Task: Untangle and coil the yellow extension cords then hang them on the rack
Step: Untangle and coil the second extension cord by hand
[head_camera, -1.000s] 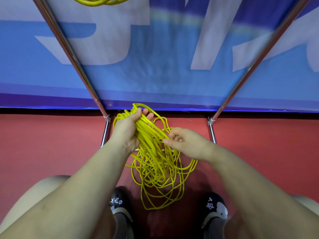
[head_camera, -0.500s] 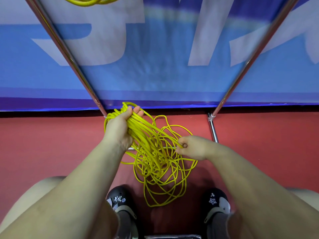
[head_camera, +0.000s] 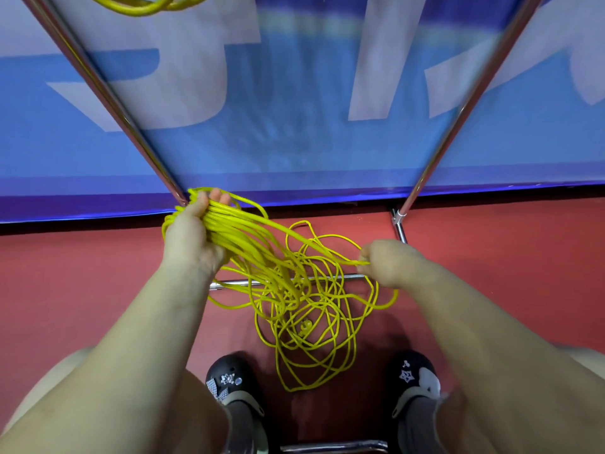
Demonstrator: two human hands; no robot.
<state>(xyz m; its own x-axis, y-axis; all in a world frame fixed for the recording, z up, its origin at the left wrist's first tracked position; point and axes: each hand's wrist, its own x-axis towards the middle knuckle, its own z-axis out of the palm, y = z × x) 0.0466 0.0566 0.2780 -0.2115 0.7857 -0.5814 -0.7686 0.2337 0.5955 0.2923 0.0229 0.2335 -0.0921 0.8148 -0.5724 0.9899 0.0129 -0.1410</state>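
Left hand (head_camera: 193, 237) at centre left, fingers (head_camera: 216, 195) wrapped round a fat bundle of yellow extension cord (head_camera: 294, 290) loops. Right hand (head_camera: 386, 262) at centre right, pinching a single strand tight. Rest of it dangling in a messy tangle mid-frame over the red floor (head_camera: 82, 273), between two black shoes (head_camera: 229, 381).

Legible text: none. Blue banner (head_camera: 294, 126), 12 o'clock, behind the metal poles: parts of large white characters, cut off by the frame edges, not readable. Black shoes (head_camera: 234, 385), 6 o'clock: small white star-shaped and figure charms, no lettering visible.
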